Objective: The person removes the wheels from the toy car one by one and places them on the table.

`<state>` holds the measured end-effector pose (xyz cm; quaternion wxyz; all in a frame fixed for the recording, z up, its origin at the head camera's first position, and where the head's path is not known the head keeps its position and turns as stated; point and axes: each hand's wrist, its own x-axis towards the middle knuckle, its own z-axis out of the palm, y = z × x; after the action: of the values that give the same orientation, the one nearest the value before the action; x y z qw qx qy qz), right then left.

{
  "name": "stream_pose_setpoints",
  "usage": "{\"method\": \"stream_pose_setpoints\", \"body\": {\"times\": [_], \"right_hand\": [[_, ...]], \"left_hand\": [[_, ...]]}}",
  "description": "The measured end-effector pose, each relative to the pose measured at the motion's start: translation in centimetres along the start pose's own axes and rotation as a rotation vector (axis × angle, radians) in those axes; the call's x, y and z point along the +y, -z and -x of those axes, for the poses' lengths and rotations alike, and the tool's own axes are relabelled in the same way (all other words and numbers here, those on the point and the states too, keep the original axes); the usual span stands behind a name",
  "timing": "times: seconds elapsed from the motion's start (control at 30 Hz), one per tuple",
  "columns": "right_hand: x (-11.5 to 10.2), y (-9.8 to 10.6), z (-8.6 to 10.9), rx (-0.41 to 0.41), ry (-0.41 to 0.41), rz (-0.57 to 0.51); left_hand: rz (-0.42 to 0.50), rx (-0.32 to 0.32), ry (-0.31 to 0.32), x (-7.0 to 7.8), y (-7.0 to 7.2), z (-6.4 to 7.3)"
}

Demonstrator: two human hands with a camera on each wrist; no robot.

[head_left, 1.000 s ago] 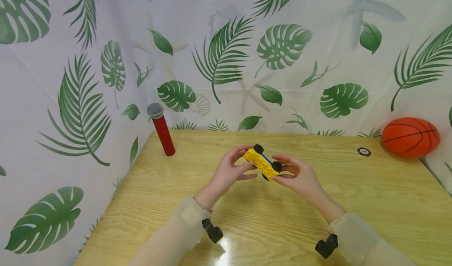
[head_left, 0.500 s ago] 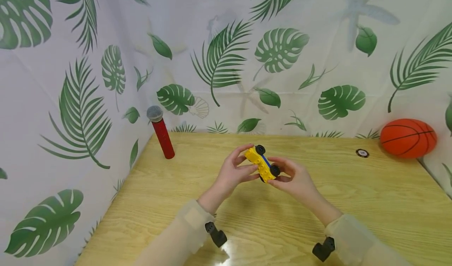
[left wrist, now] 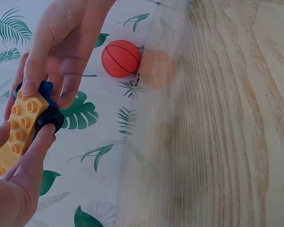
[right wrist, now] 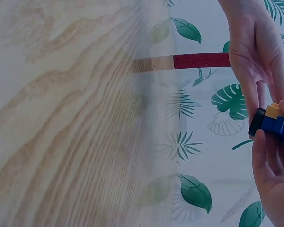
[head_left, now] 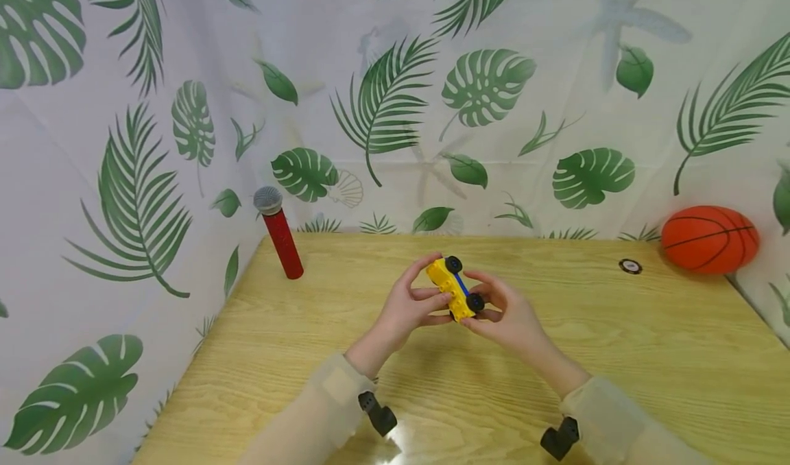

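Note:
A small toy car (head_left: pixel 453 288) of yellow studded building bricks, with a blue base and black wheels, is held up over the table between both hands. My left hand (head_left: pixel 401 307) grips its upper left end, thumb on the studded top. At the lower right end my right hand (head_left: pixel 509 314) pinches it between thumb and fingers, beside a black wheel. In the left wrist view the yellow studs of the car (left wrist: pixel 20 127) face the camera. The right wrist view shows the blue base of the car (right wrist: pixel 274 125) and a wheel, with the rest cut off by the frame edge.
A red microphone (head_left: pixel 284 242) with a grey head stands at the back left of the wooden table (head_left: pixel 321 410). At the back right lie an orange basketball (head_left: pixel 710 240) and a small black-and-white round chip (head_left: pixel 630 266). A leaf-patterned cloth (head_left: pixel 395 108) hangs behind and at the sides.
The toy car has turned a little, becoming steeper in the head view, and shifted slightly left at its lower end. The right hand has moved slightly left with it. Both hands keep their hold.

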<state>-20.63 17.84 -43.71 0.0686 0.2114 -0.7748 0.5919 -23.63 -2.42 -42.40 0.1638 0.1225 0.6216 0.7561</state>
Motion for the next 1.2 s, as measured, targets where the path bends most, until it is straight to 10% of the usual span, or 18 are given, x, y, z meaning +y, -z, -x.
{"method": "stream_pose_setpoints", "body": {"times": [0.57,1.2], "right_hand": [[-0.2,0.0,0.0,-0.034,0.012,0.001],[-0.6,1.4,-0.4,-0.030,-0.055,-0.050]], "left_hand": [[0.000,0.043,0.015,0.1,-0.4,-0.2],[-0.060,-0.100,0.023,-0.2,-0.1,-0.1]]}}
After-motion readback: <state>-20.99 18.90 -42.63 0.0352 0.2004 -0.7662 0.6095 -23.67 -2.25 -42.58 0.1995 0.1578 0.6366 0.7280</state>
